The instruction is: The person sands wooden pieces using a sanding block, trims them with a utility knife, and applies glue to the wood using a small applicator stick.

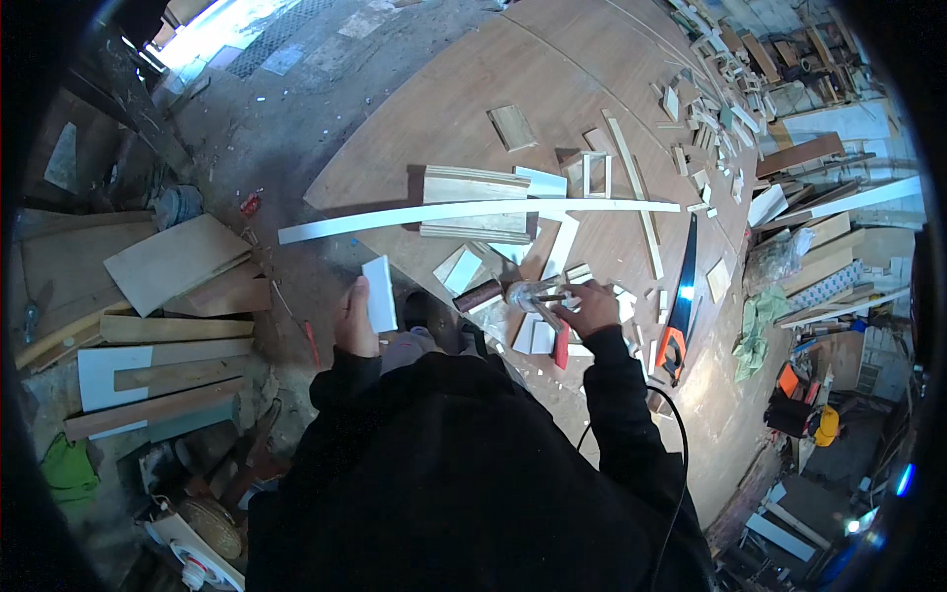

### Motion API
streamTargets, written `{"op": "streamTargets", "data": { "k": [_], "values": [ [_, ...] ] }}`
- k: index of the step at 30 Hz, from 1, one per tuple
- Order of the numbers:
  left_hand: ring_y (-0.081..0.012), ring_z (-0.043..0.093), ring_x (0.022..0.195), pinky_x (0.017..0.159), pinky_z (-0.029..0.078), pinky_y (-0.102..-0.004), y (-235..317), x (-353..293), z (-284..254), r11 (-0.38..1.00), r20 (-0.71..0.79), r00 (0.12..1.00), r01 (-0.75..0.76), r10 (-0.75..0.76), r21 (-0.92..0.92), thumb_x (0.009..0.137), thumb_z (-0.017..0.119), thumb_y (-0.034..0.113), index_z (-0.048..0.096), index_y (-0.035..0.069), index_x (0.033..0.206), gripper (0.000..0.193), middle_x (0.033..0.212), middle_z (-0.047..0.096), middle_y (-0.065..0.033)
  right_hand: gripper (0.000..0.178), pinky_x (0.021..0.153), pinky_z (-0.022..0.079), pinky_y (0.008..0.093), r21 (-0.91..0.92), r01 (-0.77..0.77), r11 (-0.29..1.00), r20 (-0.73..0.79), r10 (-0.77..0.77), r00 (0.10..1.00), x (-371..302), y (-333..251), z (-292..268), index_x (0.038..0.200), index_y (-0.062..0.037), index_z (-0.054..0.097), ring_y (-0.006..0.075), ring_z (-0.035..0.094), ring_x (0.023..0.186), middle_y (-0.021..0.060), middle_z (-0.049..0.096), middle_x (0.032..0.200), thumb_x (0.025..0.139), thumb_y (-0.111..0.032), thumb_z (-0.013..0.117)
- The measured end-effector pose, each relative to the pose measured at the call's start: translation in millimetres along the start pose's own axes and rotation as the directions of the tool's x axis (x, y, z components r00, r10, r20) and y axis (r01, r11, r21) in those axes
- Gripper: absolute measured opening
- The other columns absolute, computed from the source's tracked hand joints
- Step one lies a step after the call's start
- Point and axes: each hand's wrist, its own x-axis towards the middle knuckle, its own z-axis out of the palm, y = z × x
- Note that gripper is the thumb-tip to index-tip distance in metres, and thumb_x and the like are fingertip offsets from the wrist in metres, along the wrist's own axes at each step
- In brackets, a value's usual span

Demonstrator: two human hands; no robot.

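My left hand [356,321] grips a small white rectangular board [379,294] by its left edge, off the left side of the worktable. Over the table's near edge, my right hand [592,308] is closed, its fingertips at a thin brownish stick [553,297] that reaches to a clear container [524,294]. What the stick's far end is like is too small to tell. A dark brown cylinder [478,296] lies left of the container. Just below my right hand is a red-ended tool [561,349], partly hidden. White offcuts [534,333] lie near it.
A long white strip [473,209] crosses the wooden table [395,148] and overhangs its left edge. Stacked boards [475,187] sit beneath it. A handsaw [679,316] with an orange handle lies to the right. Scrap boards [178,326] pile up at left; a black cable [683,444] hangs by my right arm.
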Motion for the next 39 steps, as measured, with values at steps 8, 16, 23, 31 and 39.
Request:
{"op": "streamTargets", "data": {
  "k": [8,16,23,31,39],
  "values": [
    [-0.0088,0.056,0.065,0.056,0.046,-0.0253,-7,28,4,0.993,0.203,0.979,-0.001,-0.024,0.121,0.099,0.055,0.031,0.063,0.000,0.103,0.031,0.081,0.060,-0.0004,0.045,0.068,0.052,0.0326,0.398,-0.063,0.915,-0.278,0.185,0.943,-39,13,-50,0.112,-0.0077,0.069,0.0214,0.063,0.075,0.0082,0.067,0.087,0.075,-0.031,0.080],
    [-0.0067,0.051,0.058,0.048,0.039,-0.0230,-43,62,-17,0.954,0.200,0.957,0.153,-0.208,0.259,0.095,0.061,0.030,0.067,0.002,0.105,0.030,0.072,0.059,0.0018,0.042,0.073,0.053,0.0361,0.408,-0.069,0.910,-0.133,0.134,0.982,-18,6,-10,0.111,-0.0118,0.070,0.0253,0.064,0.078,0.0092,0.066,0.089,0.074,-0.029,0.078],
    [-0.0075,0.054,0.061,0.050,0.043,-0.0224,-77,94,-30,0.846,0.227,0.903,0.218,-0.364,0.487,0.095,0.061,0.031,0.066,0.002,0.106,0.031,0.073,0.059,0.0007,0.034,0.080,0.053,0.0384,0.398,-0.116,0.910,-0.052,0.149,0.987,14,4,21,0.105,-0.0129,0.071,0.0302,0.067,0.088,0.0115,0.070,0.093,0.076,-0.030,0.075],
    [-0.0089,0.057,0.075,0.057,0.052,-0.0250,-114,135,-28,0.790,0.269,0.869,0.197,-0.415,0.581,0.096,0.059,0.025,0.059,0.001,0.119,0.033,0.089,0.060,-0.0013,0.018,0.072,0.053,0.0371,0.389,-0.148,0.909,-0.068,0.189,0.980,5,9,15,0.092,-0.0113,0.073,0.0265,0.068,0.080,0.0098,0.070,0.089,0.079,-0.024,0.070],
    [-0.0099,0.057,0.074,0.059,0.053,-0.0267,-112,159,-13,0.650,0.352,0.833,0.011,-0.426,0.760,0.097,0.057,0.024,0.063,0.002,0.104,0.024,0.084,0.059,-0.0008,0.017,0.066,0.053,0.0303,0.472,-0.232,0.851,-0.153,0.338,0.929,-34,29,-14,0.090,-0.0063,0.071,0.0197,0.068,0.073,0.0082,0.071,0.085,0.081,-0.021,0.072]
  ]
}}
